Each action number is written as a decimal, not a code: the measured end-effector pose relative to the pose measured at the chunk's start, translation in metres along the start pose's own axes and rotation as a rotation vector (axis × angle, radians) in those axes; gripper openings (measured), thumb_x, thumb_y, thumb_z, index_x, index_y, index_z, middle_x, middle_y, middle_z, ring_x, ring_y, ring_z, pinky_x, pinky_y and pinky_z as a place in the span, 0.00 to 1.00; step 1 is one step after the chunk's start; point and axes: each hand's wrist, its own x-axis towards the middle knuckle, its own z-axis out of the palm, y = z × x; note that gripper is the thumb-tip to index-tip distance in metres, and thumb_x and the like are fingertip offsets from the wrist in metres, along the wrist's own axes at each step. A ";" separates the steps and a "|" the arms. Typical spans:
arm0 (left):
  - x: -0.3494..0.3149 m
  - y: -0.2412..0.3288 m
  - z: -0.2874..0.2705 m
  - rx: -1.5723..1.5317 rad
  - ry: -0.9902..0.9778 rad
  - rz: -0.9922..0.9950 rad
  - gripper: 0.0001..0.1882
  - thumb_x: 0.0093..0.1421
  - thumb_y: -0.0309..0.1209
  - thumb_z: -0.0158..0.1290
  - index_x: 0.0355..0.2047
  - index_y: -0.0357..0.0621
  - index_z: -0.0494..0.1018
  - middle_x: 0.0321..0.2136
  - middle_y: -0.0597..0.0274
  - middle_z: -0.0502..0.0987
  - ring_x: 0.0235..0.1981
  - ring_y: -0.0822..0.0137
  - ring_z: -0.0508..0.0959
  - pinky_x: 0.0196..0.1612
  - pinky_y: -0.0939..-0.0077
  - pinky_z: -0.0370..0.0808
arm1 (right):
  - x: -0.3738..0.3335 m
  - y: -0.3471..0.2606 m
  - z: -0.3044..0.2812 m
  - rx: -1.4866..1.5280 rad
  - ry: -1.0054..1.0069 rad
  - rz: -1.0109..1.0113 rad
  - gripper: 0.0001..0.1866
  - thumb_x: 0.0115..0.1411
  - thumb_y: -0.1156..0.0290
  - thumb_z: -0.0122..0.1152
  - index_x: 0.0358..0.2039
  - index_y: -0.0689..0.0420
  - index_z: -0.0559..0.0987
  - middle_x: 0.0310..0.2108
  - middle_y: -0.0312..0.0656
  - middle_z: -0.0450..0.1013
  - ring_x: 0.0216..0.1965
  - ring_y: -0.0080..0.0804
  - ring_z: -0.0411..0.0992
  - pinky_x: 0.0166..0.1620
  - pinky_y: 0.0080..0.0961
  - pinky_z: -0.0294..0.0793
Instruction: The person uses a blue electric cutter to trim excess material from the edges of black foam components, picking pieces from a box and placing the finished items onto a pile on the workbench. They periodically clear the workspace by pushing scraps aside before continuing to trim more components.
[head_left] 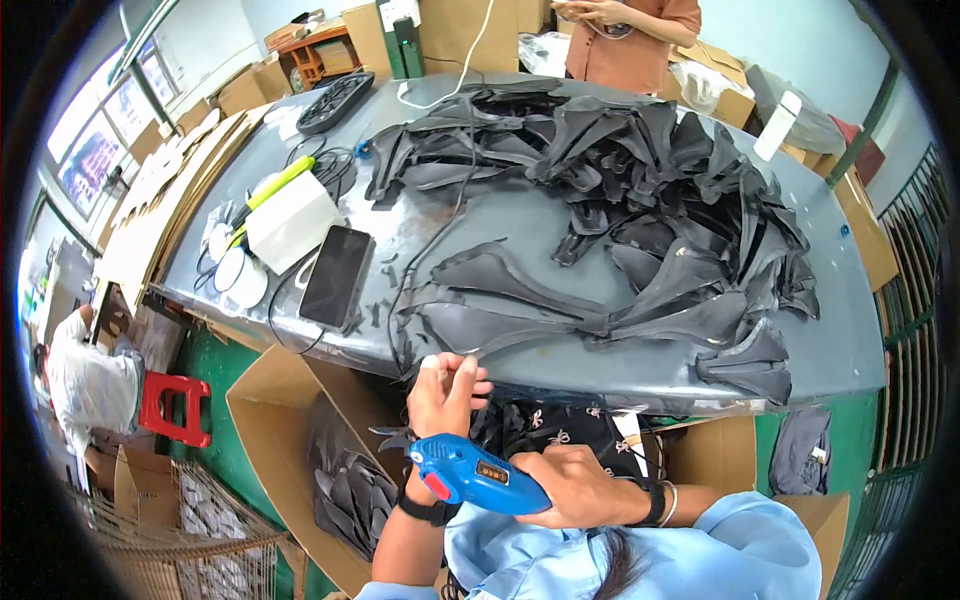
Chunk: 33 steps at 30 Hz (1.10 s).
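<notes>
My right hand (580,484) is wrapped round a blue cordless cutter (490,478) with a red button. The cutter's dark blade end points left, crossing in front of my left wrist. At the table's front edge, my left hand (446,396) is closed, thumb and fingertips pinched on the near edge of a dark grey moulded piece (500,335). That piece is curved, wing-shaped and lies flat. Behind it rests a similar piece (510,275). A large heap of such pieces (640,150) curves across the table's back and right, and a smaller piece (750,365) lies near the front right.
On the grey table (510,215) are a phone (337,278), a white box (293,225), a yellow-green tool (281,182) and a black cable (437,240). Below, a cardboard box (270,400) holds dark pieces. A person in orange (630,45) stands behind; another sits left near a red stool (178,408).
</notes>
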 end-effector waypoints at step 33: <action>-0.035 0.018 -0.020 -0.686 0.311 -0.001 0.24 0.59 0.43 0.38 0.42 0.34 0.69 0.39 0.52 0.76 0.31 0.64 0.74 0.34 0.71 0.71 | -0.001 0.016 -0.026 0.123 0.438 0.262 0.35 0.42 0.58 0.74 0.43 0.63 0.65 0.29 0.48 0.73 0.28 0.38 0.74 0.33 0.32 0.73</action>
